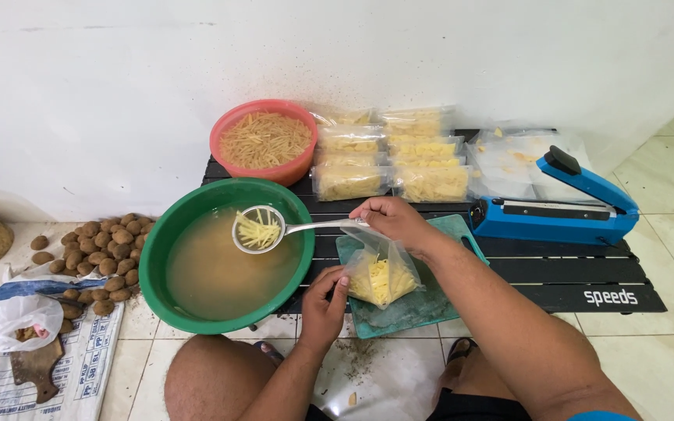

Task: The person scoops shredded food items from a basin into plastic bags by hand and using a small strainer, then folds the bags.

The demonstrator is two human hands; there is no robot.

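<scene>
At the centre of the frame the right hand (394,220) is closed round the handle of a metal strainer ladle (259,230), which holds wet yellow potato sticks over the cloudy water of the green basin (161,251). Just below, the left hand (323,300) pinches the edge of a clear plastic bag (380,277), part filled, resting on the teal cutting board (423,308). The bag looks limp and slippery, best held at its mouth. Sealed packs (388,160) lie upper centre, and a blue heat sealer (555,206) sits at right.
</scene>
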